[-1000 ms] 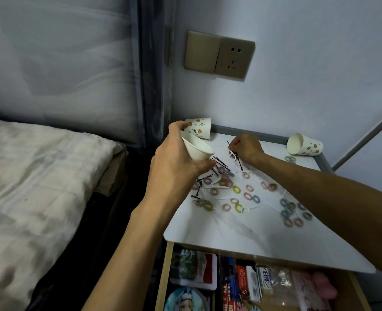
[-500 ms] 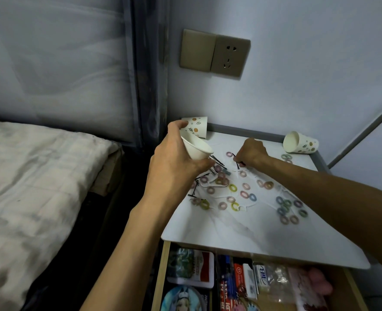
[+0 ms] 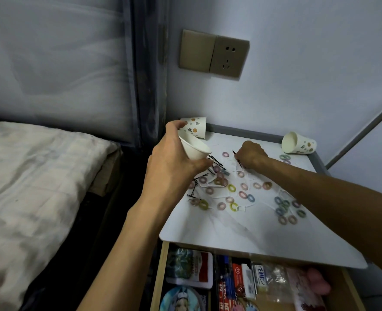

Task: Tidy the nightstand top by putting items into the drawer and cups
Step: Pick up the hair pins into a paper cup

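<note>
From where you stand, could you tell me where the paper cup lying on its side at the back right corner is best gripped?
Take the tipped cup across its dotted side wall, near the middle, coming down from above. It lies on its side, mouth facing left, with the room wall close behind, so the top looks clearest. Thin paper probably wants a light grip.

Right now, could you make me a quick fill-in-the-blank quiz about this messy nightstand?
1. The left hand holds a tilted white paper ____.
2. The dotted cup at the back right corner lies on its ____.
3. The drawer under the nightstand top stands ____.
4. The right hand pinches a thin ____ hairpin.
Missing words: cup; side; open; black.
</note>
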The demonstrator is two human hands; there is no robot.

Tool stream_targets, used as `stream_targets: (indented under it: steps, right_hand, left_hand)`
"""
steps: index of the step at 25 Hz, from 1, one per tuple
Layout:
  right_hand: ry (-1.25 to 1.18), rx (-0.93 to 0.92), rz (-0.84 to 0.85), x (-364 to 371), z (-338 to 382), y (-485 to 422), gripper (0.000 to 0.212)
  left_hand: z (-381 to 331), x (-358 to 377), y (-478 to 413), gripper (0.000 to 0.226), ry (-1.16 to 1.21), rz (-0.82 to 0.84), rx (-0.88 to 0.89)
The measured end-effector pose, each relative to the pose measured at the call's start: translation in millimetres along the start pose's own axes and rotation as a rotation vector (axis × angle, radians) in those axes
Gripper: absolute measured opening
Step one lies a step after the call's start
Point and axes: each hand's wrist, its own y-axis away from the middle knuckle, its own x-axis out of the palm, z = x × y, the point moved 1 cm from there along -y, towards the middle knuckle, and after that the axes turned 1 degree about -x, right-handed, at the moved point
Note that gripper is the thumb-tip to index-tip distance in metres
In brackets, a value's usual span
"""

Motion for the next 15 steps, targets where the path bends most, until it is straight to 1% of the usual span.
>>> stream_targets:
  steps: [2, 4, 5, 7, 9, 11, 13, 15]
  right_hand:
    - [-0.144, 0.002, -0.006, -6.2, -4.7, -3.9, 0.015]
    - [-0.357, -0.041, -0.015, -18.8, -6.0, 2.6, 0.016]
    - [-0.431, -0.079, -0.037, -28.3, -5.0, 9.9, 0.015]
    - [-0.497, -0.197, -0.088, -54.0, 1.9, 27.6, 0.011]
    - [-0.511, -0.377, -0.069, -87.0, 16.6, 48.8, 0.009]
    - [-0.482, -0.584, 0.046, -118.6, 38.1, 74.8, 0.011]
    - [-0.394, -0.775, 0.158, -135.5, 61.9, 102.0, 0.014]
    - [-0.307, -0.890, 0.236, -135.6, 80.2, 123.2, 0.014]
  left_hand:
    - [0.1, 0.7, -0.1, 0.082, -0.003, 0.000, 0.006]
    - [-0.1, 1.7, 0.3, 0.083, -0.001, 0.005, 0.010]
    - [-0.3, 2.2, 0.6, 0.083, 0.001, 0.008, 0.010]
    - [-0.3, 2.6, 0.9, 0.083, 0.004, 0.015, 0.006]
    - [-0.5, 2.4, 1.1, 0.083, 0.008, 0.023, 0.004]
    - [-1.4, 2.5, 1.4, 0.083, 0.007, 0.026, 0.001]
    - [-3.4, 3.9, 2.7, 0.084, 0.008, 0.029, -0.005]
    - [-5.9, 6.1, 3.6, 0.085, 0.029, 0.027, -0.009]
